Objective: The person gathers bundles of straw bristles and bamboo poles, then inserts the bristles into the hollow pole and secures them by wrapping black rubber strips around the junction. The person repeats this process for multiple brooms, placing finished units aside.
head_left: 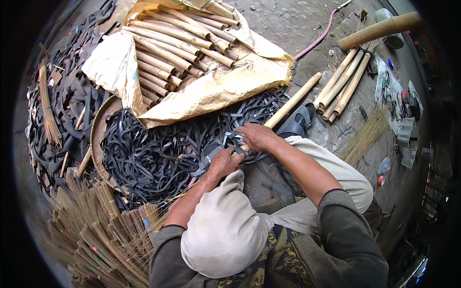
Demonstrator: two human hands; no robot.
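Your L hand (224, 163) closed on near end of bamboo pole (294, 102); pole runs away to R. R hand (258, 136) bent over it, fingers curled; can't tell what it grips. Prob. binding pole end; next calls for steady pole, tight pull. Strip pile (149, 156) L of hands, sack (257, 67) ahead. Sandal (296, 122) by pole may crowd R hand.
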